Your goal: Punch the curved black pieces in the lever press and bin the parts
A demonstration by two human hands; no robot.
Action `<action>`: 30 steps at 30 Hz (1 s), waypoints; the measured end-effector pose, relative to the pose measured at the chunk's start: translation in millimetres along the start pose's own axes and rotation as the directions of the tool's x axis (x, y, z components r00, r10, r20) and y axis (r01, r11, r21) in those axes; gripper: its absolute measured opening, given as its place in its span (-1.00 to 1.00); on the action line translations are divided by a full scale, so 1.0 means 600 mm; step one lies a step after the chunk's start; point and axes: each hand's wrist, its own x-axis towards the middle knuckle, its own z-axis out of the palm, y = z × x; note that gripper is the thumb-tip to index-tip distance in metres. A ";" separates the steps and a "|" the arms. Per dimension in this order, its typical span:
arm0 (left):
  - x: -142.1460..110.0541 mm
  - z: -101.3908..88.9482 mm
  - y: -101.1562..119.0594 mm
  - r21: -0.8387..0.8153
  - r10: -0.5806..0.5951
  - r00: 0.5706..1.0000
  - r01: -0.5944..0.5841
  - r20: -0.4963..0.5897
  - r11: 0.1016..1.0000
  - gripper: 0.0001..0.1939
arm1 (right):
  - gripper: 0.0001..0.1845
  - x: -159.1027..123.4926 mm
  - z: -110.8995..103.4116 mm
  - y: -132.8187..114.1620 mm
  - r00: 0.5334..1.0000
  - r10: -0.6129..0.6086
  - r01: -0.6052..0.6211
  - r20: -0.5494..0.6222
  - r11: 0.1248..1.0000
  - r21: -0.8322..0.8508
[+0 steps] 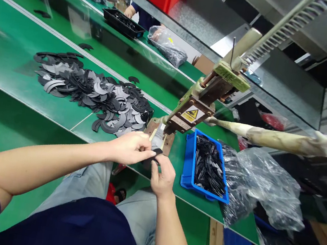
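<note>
Left hand: the left hand (129,147) has its fingers curled shut, thumb and fingertips pinching a small flat black plastic piece (156,151) from the left.
Right hand: the right hand (162,176) is closed on the same black piece from below and the right, thumb up against it, so both hands meet on it.
Where the piece is: held in the air over the near edge of the green work table (11,55), just in front of the base of the hand-lever press (192,112).
Press: one, greenish metal with a yellow warning label, its long cloth-wrapped lever handle (276,138) reaching out to the right.
Loose parts: one wide heap of black and grey crescent-shaped flat pieces (93,92) on the table, left of the press; too many to count.
Trays: one blue plastic tray (188,164) of thin black parts, right of the hands; one black tray (122,22) farther back.
Bags: one crumpled clear plastic bag (259,184) beside the blue tray; another clear bag of dark parts (166,47) at the back.
Other person: a hand (130,10) shows at the black tray.
</note>
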 end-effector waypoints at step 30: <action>-0.005 0.037 -0.029 -0.704 -0.212 0.933 0.359 0.292 0.612 -0.53 | -0.72 -0.024 -0.019 -0.009 0.989 0.027 -0.024 -0.145 0.999 0.024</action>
